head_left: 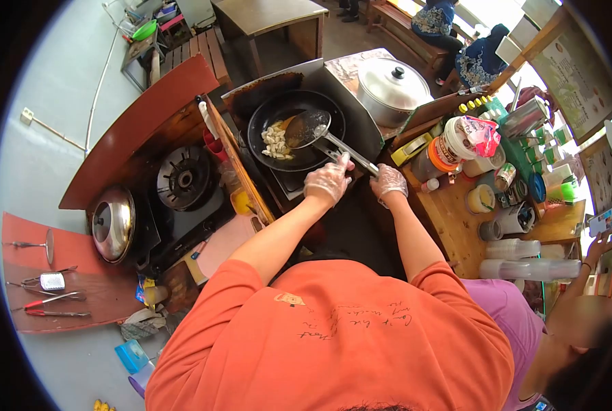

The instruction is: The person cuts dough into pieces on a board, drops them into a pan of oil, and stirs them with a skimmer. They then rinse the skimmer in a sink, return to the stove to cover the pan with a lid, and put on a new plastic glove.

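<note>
A black frying pan [272,113] sits on the stove in front of me, with pale cut pieces of food [275,142] and some yellowish liquid in it. My left hand [326,183], in a clear plastic glove, is closed at the near side of the pan, around what looks like its handle, mostly hidden by the fingers. My right hand [389,182], gloved the same way, grips the end of a long-handled metal skimmer [350,151]. The skimmer's round head is over the pan, beside the food pieces; whether it touches the pan cannot be told.
A large lidded pot [393,89] stands beyond the metal screen. On the right, a wooden counter [450,222] bears tubs, jars and stacked plastic cups [511,249]. A second burner [184,177] and a domed lid [113,225] are left. A person in purple [504,315] stands close at right, holding a phone.
</note>
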A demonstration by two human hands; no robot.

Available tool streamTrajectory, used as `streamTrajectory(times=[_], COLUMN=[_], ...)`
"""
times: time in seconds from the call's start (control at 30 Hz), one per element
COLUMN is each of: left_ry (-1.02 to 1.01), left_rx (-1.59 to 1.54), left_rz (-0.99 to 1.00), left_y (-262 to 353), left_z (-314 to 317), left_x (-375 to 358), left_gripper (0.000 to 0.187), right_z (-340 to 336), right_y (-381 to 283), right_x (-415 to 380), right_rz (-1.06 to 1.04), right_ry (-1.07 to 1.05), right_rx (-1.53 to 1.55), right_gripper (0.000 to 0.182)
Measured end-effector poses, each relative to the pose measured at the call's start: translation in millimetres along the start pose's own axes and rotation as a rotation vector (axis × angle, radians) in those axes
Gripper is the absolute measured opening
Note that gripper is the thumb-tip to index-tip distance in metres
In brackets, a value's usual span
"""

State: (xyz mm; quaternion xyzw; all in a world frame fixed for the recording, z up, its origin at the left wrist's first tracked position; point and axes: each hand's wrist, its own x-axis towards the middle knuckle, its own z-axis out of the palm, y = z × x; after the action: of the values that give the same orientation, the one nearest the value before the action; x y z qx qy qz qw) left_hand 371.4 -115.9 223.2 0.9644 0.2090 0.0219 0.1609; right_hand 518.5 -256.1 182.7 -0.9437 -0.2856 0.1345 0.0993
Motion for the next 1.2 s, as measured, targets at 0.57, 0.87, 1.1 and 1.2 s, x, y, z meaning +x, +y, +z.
streamTrajectory(times=[0.57, 0.87, 1.1, 1.2], left_ry=[-0.004, 0.385, 0.599, 0.604], left_rx=[0.244, 0.223, -0.275, -0.268], left_rz=[0.247, 0.287, -0.329, -0.191], left_y=[-12, -77, -133, -165], left_z=[21, 2, -68, -78], left_x=[29, -13, 2, 29], left_gripper=[0.025, 0.025, 0.025, 0.021], right_z=[-27, -14, 7, 0], right_y=[-42, -44, -39, -45], right_x=[-15, -29, -40, -50], right_rz=[0.000, 0.148, 0.319, 0.316], right_ry=[-0.185, -0.253, -0.318, -0.421], right_rx=[0.143, 0.423, 0.964, 1.379], right_gripper=[0.039, 0.041, 0.029, 0.025])
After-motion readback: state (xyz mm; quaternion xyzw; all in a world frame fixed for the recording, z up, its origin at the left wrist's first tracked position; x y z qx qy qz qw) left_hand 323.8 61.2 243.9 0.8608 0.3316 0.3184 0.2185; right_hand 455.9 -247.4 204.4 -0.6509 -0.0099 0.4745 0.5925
